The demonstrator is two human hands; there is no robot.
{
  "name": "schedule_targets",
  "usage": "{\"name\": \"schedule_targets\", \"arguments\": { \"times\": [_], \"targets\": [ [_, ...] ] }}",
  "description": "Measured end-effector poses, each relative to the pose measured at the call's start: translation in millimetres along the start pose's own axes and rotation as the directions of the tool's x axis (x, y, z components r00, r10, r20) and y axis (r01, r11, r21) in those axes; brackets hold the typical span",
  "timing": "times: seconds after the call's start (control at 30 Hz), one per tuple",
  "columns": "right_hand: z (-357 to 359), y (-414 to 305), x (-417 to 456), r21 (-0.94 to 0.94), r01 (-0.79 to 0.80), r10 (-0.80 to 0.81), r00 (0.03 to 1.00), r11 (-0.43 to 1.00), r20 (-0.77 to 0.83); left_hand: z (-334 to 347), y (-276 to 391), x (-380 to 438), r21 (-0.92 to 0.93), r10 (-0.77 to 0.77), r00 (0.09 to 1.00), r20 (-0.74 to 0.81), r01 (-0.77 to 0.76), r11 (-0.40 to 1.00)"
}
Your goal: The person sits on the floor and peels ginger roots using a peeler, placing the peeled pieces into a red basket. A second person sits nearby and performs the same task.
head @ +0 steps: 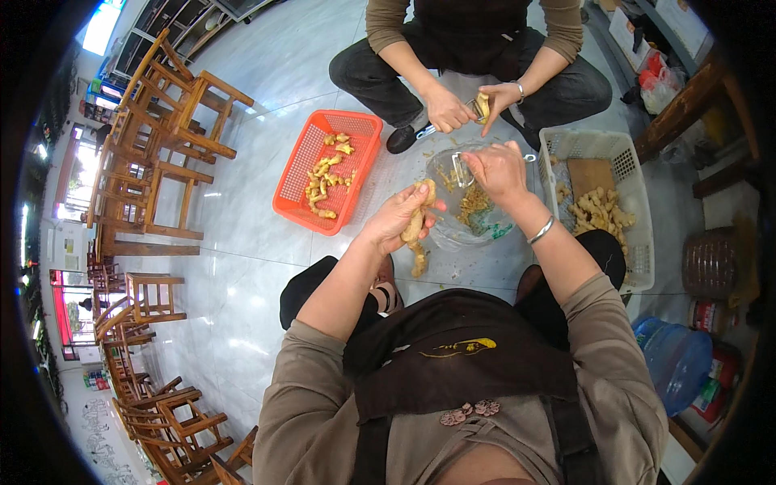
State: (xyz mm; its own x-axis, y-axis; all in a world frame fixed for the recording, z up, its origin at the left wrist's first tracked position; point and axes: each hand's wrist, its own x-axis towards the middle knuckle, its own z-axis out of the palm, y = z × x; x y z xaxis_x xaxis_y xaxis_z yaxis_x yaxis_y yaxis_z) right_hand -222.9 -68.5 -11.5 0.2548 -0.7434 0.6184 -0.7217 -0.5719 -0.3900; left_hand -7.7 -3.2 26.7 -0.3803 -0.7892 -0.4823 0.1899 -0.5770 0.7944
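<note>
My left hand grips a knobbly piece of ginger root, whose lower end hangs below the fingers. In my right hand is a peeler with a metal head; its handle end sticks out past the far side of the fist. Peeler and ginger are apart. Below both hands sits a clear plastic-lined basin with brown ginger peelings and a bit of green material inside. To the left, peeled yellow ginger lies in an orange plastic basket. Unpeeled ginger fills part of a white plastic crate on the right.
Opposite me a crouching person holds a peeler against ginger in their hands. Wooden chairs stand along the left. A blue water jug, a large plastic container and a wooden table leg are at right.
</note>
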Motion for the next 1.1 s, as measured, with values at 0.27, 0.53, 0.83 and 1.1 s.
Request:
{"name": "schedule_targets", "arguments": {
  "times": [0.27,0.53,0.83,1.1],
  "targets": [
    [7,-22,-17,0.104,0.274,-0.271,0.961,0.956,-0.049,-4,-11,-7,0.587,0.104,0.993,0.063,-0.121,0.800],
    [10,-17,-12,0.171,0.122,-0.124,0.992,0.978,0.000,-5,-16,-8,0.883,0.442,0.880,0.174,-0.338,0.327],
    [16,-6,-13,-0.011,0.131,-0.129,0.987,0.991,0.095,7,-9,-11,0.798,0.344,0.939,0.024,-0.225,0.559],
    [1,-17,-5,0.154,0.162,-0.172,0.983,0.975,0.059,3,-14,-13,0.929,0.428,0.891,0.154,-0.278,0.245]
  ]
}}
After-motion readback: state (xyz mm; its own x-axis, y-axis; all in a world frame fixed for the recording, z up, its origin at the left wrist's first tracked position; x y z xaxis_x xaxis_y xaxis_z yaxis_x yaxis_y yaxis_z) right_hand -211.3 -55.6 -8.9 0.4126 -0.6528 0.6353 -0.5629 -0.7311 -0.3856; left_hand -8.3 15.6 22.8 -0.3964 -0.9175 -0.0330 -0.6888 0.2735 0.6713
